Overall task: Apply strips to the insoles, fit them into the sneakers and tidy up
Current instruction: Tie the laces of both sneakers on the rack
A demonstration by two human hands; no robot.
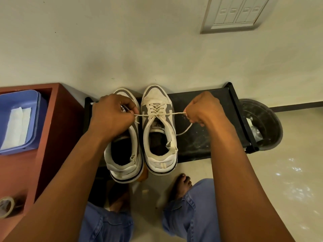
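Two white and grey sneakers stand side by side, toes toward the wall, on a low black rack (pixel 206 102). My left hand (pixel 111 116) covers the front of the left sneaker (pixel 122 158) and pinches one end of the lace (pixel 178 113) of the right sneaker (pixel 160 130). My right hand (pixel 202 109) pinches the other end, and the lace is stretched taut between them across the tongue. A loose lace tail hangs below my right hand. Both shoe openings look dark inside; the insoles cannot be made out.
A reddish-brown cabinet (pixel 57 119) stands at the left, holding a blue tray (pixel 33 102) with white strips and a roll of tape (pixel 6 206). A black bin (pixel 272 123) with scraps sits right of the rack. My bare feet and jeans are below the shoes.
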